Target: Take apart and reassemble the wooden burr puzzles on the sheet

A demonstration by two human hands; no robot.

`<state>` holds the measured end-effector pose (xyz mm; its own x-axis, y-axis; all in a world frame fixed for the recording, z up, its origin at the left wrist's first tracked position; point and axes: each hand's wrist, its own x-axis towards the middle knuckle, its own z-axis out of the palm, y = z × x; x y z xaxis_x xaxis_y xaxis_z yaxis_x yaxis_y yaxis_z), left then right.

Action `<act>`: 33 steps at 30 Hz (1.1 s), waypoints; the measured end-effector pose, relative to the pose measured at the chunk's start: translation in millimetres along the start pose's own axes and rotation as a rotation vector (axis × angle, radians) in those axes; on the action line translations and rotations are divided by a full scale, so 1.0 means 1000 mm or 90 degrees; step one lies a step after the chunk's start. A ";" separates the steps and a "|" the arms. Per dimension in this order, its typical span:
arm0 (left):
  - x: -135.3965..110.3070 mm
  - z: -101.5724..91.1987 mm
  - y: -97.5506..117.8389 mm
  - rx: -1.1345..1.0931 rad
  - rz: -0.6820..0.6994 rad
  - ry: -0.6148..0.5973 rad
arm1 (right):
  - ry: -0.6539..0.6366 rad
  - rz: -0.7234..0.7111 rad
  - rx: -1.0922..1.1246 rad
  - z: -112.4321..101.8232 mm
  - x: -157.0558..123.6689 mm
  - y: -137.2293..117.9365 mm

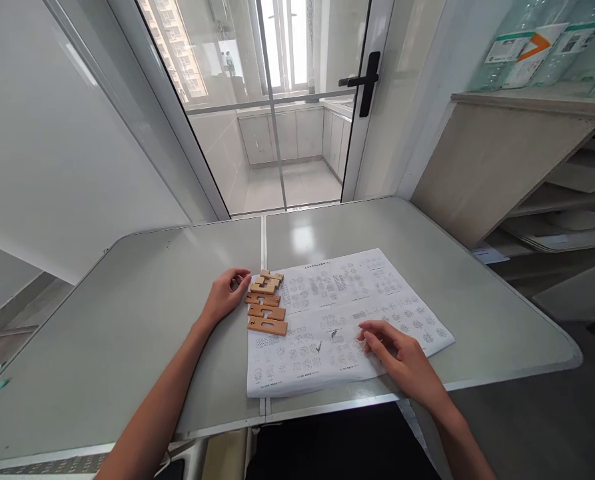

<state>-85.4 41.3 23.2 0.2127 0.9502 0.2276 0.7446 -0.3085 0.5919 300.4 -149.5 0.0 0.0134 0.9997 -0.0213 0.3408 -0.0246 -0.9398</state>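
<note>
A column of several notched wooden puzzle pieces [266, 311] lies along the left side of a large printed paper sheet [307, 373]. The nearest piece [267, 326] has a slot cut in it and a dark "2" at its left end. Paler pieces [264, 285] sit close together at the far end. My left hand [225, 294] rests on the table just left of those paler pieces, fingers loosely curved, holding nothing. Over the right part of the sheet lies my right hand [397, 357], its thumb and fingers apart and nothing between them.
The grey-green table [202, 387] has a seam down its middle and a metal edge. Beyond it stands a glass door with a black handle [370, 83]. To the right, a wooden shelf unit [507, 153] carries plastic bottles [537, 57].
</note>
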 end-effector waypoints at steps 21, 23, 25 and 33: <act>-0.008 0.016 0.020 0.011 0.201 -0.079 | 0.032 0.001 0.002 0.002 -0.004 -0.010; -0.007 0.017 0.018 0.022 0.200 -0.087 | 0.025 0.003 0.000 0.002 -0.004 -0.010; -0.007 0.018 0.016 0.035 0.188 -0.095 | 0.019 0.002 -0.003 0.001 -0.003 -0.008; 0.000 0.010 0.021 0.103 0.207 -0.133 | 0.013 0.007 -0.003 0.001 -0.003 -0.007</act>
<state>-63.9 35.7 28.2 0.5650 0.7977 0.2107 0.7034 -0.5992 0.3822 297.0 -151.9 6.4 0.0368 0.9990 -0.0238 0.3450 -0.0350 -0.9379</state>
